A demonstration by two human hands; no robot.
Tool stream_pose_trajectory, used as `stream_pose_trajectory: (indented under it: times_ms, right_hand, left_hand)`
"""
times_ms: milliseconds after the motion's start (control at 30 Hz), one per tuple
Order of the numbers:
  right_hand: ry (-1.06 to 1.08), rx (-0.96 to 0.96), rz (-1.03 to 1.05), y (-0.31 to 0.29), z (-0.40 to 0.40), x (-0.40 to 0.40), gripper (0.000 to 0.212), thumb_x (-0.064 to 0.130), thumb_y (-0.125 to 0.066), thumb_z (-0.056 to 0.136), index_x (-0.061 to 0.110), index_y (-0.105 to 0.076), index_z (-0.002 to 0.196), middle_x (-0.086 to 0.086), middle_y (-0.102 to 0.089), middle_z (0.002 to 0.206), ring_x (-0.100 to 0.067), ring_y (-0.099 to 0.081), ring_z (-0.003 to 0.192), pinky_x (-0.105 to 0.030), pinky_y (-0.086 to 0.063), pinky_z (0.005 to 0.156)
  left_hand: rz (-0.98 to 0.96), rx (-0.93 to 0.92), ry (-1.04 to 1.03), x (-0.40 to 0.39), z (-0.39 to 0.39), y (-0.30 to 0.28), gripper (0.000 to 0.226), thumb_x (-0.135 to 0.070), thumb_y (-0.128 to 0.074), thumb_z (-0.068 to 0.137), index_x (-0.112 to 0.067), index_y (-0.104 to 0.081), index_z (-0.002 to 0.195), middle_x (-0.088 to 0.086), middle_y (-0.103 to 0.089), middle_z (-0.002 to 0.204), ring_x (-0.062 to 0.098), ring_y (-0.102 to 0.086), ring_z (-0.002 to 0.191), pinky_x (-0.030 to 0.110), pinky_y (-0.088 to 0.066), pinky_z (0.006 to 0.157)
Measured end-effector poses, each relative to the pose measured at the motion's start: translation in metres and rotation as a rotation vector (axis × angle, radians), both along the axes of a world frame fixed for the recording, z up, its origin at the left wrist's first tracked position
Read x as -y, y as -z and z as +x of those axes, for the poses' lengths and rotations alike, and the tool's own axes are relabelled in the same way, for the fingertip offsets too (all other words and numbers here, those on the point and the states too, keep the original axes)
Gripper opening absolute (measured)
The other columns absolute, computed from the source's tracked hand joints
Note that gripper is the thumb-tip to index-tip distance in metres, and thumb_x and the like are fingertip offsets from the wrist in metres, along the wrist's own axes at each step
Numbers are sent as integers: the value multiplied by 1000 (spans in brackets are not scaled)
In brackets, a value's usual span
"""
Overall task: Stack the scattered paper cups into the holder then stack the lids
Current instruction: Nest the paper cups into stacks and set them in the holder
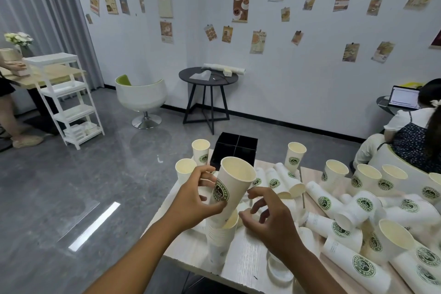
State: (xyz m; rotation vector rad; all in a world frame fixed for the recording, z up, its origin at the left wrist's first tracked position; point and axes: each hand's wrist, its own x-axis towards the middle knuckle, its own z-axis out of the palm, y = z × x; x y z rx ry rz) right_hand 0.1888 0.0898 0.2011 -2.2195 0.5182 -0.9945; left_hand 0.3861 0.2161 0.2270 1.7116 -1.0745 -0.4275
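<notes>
Left hand (194,203) grips a paper cup (232,188) — thumb across the green logo, fingers curled behind the wall. Cup tilted, mouth up and leaning away from the camera, its base sitting in the mouth of a stack of cups (218,238) standing on the near part of the table (243,260). Right hand (269,219) just beside the cup on its right, fingers loosely curled and spread, holding nothing; cannot tell whether a fingertip touches the cup wall.

Black holder (235,150) with four square compartments stands at the far edge of the table, behind the held cup; no cups seen inside. Upright cups flank it — two to the left (201,151), one to the right (295,156). Loose cups lie on their sides in a heap (353,212) across the right of the table, with more standing behind them. Clear lid (279,270) lies flat near the front edge, under the right forearm.

Seated person (415,131) at far right, facing a laptop (403,98).
</notes>
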Motion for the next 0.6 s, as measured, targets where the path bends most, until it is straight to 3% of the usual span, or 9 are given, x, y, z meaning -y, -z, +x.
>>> stream_pose_trajectory:
  times_ms: [267,400,600]
  right_hand:
    - [6,16,45,-3,23,-3,53,23,-87,79,45,-51,111,24,-61,111,-13,-66,93,-28,-59,58]
    - [3,8,73,-3,29,-2,50,22,-86,81,40,-52,114,17,-62,112,-12,-66,95,-30,-60,60]
    - [-3,-31,132,11,28,-3,45,24,-85,81,30,-55,114,16,-61,111,-15,-66,92,-35,-58,61]
  left_hand:
    - [13,-41,8,10,8,4,78,-22,-93,67,-38,-48,129,-16,-58,126,8,-57,119,35,-64,82]
    - [24,-61,9,10,12,7,82,-15,-94,70,-34,-44,133,-15,-55,129,9,-56,122,34,-64,86]
    - [59,-55,46,1,18,22,95,-27,-96,63,-40,-38,138,-20,-54,131,6,-56,123,35,-61,93]
